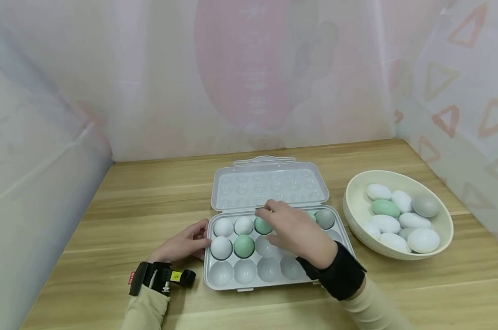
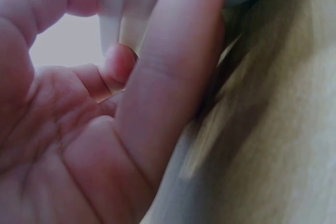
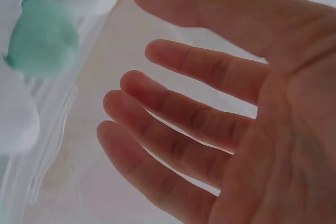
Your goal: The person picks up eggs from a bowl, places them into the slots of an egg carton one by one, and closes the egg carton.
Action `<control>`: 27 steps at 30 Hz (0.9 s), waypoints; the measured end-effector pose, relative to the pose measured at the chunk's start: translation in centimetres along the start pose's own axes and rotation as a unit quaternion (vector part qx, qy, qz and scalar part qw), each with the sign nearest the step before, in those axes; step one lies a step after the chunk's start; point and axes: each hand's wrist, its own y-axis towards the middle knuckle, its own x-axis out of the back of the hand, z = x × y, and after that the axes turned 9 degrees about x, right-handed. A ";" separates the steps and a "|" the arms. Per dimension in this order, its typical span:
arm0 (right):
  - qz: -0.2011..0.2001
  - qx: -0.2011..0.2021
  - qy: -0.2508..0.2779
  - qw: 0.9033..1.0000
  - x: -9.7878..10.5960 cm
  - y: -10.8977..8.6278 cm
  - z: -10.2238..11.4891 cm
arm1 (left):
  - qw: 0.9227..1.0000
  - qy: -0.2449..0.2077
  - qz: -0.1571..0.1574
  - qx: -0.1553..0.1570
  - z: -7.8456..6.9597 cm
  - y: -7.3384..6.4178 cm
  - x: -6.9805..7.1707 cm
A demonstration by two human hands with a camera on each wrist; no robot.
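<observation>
A grey plastic egg box (image 1: 226,286) lies with its clear lid (image 1: 269,185) folded back. White eggs (image 1: 221,248) and green eggs (image 1: 244,246) fill some hollows in its back and middle rows, with a grey egg (image 1: 325,218) at the back right. My left hand (image 1: 183,243) grips the box's left edge, fingers bent against the wall. Over the box's middle hovers my right hand (image 1: 296,229), its fingers spread and holding nothing; it hides some hollows. In the right wrist view, a green egg (image 3: 44,35) shows beyond the fingertips.
To the right of the box, a cream bowl (image 1: 356,224) holds several white eggs, a green egg (image 1: 385,208) and a grey one. Printed sheets (image 1: 158,91) enclose the wooden table (image 1: 150,197) at the back and sides.
</observation>
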 end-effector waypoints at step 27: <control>-0.033 -0.148 0.035 0.988 5.5 -7.9 -6.7 | 1.000 0.018 0.014 -0.007 0.2 0.2 0.1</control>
